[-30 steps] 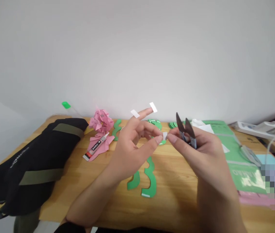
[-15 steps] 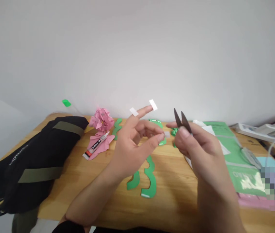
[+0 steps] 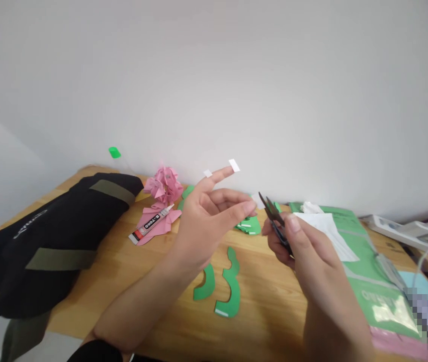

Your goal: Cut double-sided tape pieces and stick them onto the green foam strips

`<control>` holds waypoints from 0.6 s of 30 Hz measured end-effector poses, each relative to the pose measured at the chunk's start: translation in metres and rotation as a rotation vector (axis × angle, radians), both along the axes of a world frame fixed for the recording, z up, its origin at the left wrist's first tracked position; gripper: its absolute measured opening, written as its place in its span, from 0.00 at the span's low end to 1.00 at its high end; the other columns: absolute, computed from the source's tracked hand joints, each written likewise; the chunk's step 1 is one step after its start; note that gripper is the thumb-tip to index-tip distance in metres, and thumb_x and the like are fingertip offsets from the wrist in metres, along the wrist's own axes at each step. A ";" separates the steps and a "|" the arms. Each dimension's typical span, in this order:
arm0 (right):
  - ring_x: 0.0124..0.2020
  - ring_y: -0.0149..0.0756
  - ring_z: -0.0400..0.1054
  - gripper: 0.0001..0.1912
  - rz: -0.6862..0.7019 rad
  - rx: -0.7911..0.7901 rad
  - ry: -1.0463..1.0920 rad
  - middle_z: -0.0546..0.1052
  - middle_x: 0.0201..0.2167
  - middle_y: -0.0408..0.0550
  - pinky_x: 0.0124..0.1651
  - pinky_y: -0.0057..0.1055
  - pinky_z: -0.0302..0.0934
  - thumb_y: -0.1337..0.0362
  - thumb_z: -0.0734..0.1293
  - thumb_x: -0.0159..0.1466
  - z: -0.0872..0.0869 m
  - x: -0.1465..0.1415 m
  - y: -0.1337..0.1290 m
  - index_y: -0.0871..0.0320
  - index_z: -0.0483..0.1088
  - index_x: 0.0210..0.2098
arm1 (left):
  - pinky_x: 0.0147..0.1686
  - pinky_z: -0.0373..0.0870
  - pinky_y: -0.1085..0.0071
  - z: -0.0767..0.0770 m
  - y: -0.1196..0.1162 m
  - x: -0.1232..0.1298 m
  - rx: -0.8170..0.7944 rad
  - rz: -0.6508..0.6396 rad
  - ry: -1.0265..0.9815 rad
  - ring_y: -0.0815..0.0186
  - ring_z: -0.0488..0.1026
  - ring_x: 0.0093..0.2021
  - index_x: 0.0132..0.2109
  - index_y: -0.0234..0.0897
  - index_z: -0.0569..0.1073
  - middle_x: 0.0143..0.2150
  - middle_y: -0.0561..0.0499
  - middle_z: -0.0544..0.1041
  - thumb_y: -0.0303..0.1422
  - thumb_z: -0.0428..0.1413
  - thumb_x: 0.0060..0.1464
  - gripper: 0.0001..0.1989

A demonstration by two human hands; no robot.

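My left hand (image 3: 214, 216) pinches a small white strip (image 3: 258, 201) between thumb and fingers. Its index finger points outward with a white piece (image 3: 234, 165) stuck at the tip, and a second white piece (image 3: 207, 173) sits behind that finger. My right hand (image 3: 304, 241) grips dark scissors (image 3: 276, 218), whose slightly parted blades point up-left at the strip's right end. Whether they touch it I cannot tell. Below on the table lie a wavy green cutout (image 3: 231, 286) with a white strip at its lower end and a curved green cutout (image 3: 205, 286).
A black bag (image 3: 63, 241) takes up the table's left side. Beside it are a pink paper flower (image 3: 164, 184) and a glue tube (image 3: 151, 224) on pink paper. At right lie white paper (image 3: 321, 231), a green package (image 3: 372, 281) and a power strip (image 3: 410, 234).
The scissors have swung left and down, bringing their blades to the white strip in my left hand. My left hand has barely moved. The view has shifted slightly.
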State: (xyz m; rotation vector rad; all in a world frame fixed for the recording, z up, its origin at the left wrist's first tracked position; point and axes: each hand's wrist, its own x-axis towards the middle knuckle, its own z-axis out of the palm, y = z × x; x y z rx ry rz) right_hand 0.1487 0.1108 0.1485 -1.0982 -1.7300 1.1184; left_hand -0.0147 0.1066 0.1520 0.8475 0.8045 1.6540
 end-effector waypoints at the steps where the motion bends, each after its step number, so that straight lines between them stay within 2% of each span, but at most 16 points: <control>1: 0.20 0.29 0.50 0.24 0.000 0.012 -0.013 0.56 0.19 0.38 0.22 0.28 0.47 0.45 0.56 0.69 0.000 0.000 0.000 0.56 0.68 0.29 | 0.36 0.74 0.70 0.000 0.000 0.000 0.001 0.000 0.000 0.69 0.78 0.30 0.53 0.37 0.70 0.27 0.57 0.80 0.27 0.66 0.45 0.27; 5: 0.21 0.29 0.51 0.23 0.006 0.057 -0.049 0.58 0.20 0.39 0.22 0.28 0.47 0.45 0.57 0.69 -0.002 -0.001 0.001 0.56 0.68 0.30 | 0.40 0.73 0.69 -0.002 0.001 0.001 -0.009 -0.012 -0.001 0.68 0.79 0.32 0.55 0.36 0.69 0.28 0.56 0.81 0.27 0.66 0.46 0.28; 11: 0.21 0.28 0.50 0.21 -0.018 0.058 -0.001 0.57 0.21 0.39 0.22 0.28 0.44 0.47 0.59 0.69 -0.007 -0.004 0.002 0.56 0.66 0.29 | 0.40 0.73 0.69 -0.005 0.000 0.005 -0.035 -0.023 -0.044 0.69 0.79 0.32 0.55 0.36 0.69 0.28 0.56 0.81 0.27 0.66 0.46 0.28; 18: 0.19 0.28 0.48 0.22 -0.051 0.039 0.003 0.55 0.19 0.38 0.20 0.29 0.42 0.46 0.59 0.68 -0.010 -0.004 0.003 0.56 0.68 0.29 | 0.41 0.73 0.69 -0.005 0.000 0.010 -0.049 0.007 -0.061 0.69 0.78 0.31 0.57 0.35 0.68 0.27 0.56 0.81 0.27 0.66 0.45 0.31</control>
